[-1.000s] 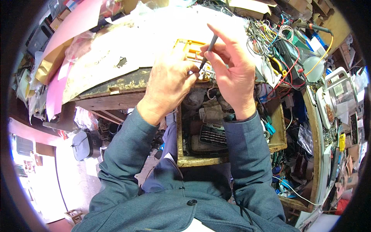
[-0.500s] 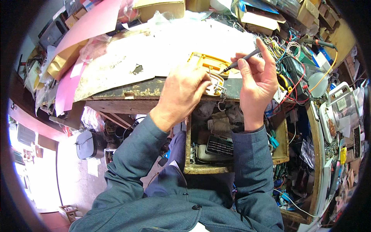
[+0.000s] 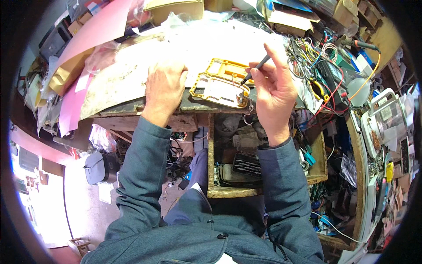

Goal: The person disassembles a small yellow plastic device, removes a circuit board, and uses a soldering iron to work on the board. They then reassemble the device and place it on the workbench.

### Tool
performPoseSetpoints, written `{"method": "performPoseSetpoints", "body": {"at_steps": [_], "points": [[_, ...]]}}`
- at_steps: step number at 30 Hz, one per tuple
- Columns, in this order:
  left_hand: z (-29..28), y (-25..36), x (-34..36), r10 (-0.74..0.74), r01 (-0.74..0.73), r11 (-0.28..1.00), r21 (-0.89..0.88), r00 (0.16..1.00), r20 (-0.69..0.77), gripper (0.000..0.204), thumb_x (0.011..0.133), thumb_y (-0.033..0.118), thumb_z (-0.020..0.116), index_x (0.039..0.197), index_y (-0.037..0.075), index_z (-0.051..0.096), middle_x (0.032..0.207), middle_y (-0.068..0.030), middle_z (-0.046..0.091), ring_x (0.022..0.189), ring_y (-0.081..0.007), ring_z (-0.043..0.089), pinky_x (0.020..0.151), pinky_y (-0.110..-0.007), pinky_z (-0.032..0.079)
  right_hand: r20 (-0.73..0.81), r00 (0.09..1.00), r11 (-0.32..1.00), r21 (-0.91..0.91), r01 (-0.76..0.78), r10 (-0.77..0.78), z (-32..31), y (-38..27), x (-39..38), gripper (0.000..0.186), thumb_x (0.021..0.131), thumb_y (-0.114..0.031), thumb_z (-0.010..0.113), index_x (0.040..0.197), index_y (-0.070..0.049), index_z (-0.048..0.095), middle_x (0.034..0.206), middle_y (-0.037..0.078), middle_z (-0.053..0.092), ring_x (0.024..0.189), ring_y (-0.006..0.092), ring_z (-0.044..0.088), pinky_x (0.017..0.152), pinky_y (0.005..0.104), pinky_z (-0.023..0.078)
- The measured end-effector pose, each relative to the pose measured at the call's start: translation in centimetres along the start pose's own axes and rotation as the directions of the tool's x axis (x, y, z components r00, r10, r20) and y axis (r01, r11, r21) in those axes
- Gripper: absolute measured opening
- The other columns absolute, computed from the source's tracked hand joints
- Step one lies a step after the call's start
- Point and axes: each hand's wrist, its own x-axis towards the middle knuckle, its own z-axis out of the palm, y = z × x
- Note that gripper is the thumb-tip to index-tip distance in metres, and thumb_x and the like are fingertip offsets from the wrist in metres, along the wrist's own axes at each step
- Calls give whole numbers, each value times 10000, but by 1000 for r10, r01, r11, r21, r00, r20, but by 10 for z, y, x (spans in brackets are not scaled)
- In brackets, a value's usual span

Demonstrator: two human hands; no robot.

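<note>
A slim dark screwdriver (image 3: 259, 67) slants down from the pinched fingers of my right hand (image 3: 276, 94). Its tip is over the right end of a yellow-rimmed case half (image 3: 206, 93), which has a white inside and thin wires. Behind it lies a second yellow case half (image 3: 237, 70). A small wire loop or clip (image 3: 249, 115) hangs over the table edge below my right hand. To the left, clear of the case, my left hand (image 3: 165, 88) rests on the white sheet (image 3: 127, 72) with fingers curled under; the fingertips and anything beneath them are hidden.
An open wooden drawer (image 3: 237, 192) holding a case of bits (image 3: 247, 165) juts out below the table edge. Tangled cables (image 3: 303, 55) and a dark meter with red leads (image 3: 332, 77) crowd the right. Cardboard boxes (image 3: 173, 9) line the back; pink sheets (image 3: 94, 37) lean at left.
My left hand has moved left off the case onto the white sheet, covering where a dark scrap lay. The near case half now shows more fully. My right hand shifted slightly left with the screwdriver.
</note>
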Motion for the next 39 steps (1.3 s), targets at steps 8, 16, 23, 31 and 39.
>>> {"method": "performPoseSetpoints", "body": {"at_steps": [8, 16, 23, 31, 39], "points": [[5, 3, -2, -45, 45, 999, -7, 999, -29, 148, 975, 138, 750, 1059, 37, 820, 1016, -151, 786, 1013, -358, 706, 939, -467, 528, -35, 995, 995, 13, 94, -94, 5, 9, 0, 577, 1001, 98, 706, 1541, -98, 654, 1080, 131, 818, 1000, 193, 820, 871, 330, 667], [-2, 43, -12, 258, -246, 900, -360, 966, -14, 565, 957, 350, 855, 1368, -12, 718, 1416, -211, 714, 1289, -388, 658, 1131, -483, 495, -4, 993, 991, -72, 117, -118, 3, 8, -1, 565, 1002, 89, 710, 1532, -99, 661, 1077, 163, 816, 990, 220, 832, 862, 347, 663], [0, 46, -15, 299, -266, 924, -274, 951, 84, 824, 861, 485, 905, 1471, -8, 654, 1484, -232, 670, 1400, -416, 592, 1221, -522, 436, -2, 992, 989, -67, 129, -129, 6, 8, -1, 554, 1005, 85, 709, 1527, -96, 665, 1090, 165, 812, 996, 217, 830, 869, 348, 661], [4, 46, -19, 276, -234, 913, -334, 957, 84, 825, 822, 428, 938, 1475, 19, 643, 1442, -208, 659, 1295, -394, 614, 1132, -483, 513, 31, 991, 988, -88, 130, -128, 5, 9, 1, 540, 1006, 55, 734, 1516, -117, 683, 1076, 137, 809, 943, 212, 819, 853, 344, 658], [7, 44, -17, 267, -225, 891, -395, 962, 54, 877, 783, 397, 962, 1496, 9, 629, 1422, -206, 660, 1296, -397, 606, 1125, -481, 510, 103, 995, 992, -129, 1, 12, 9, -6, 11, 596, 955, 5, 834, 1506, -181, 706, 905, 60, 797, 800, 109, 774, 716, 283, 634]]}}
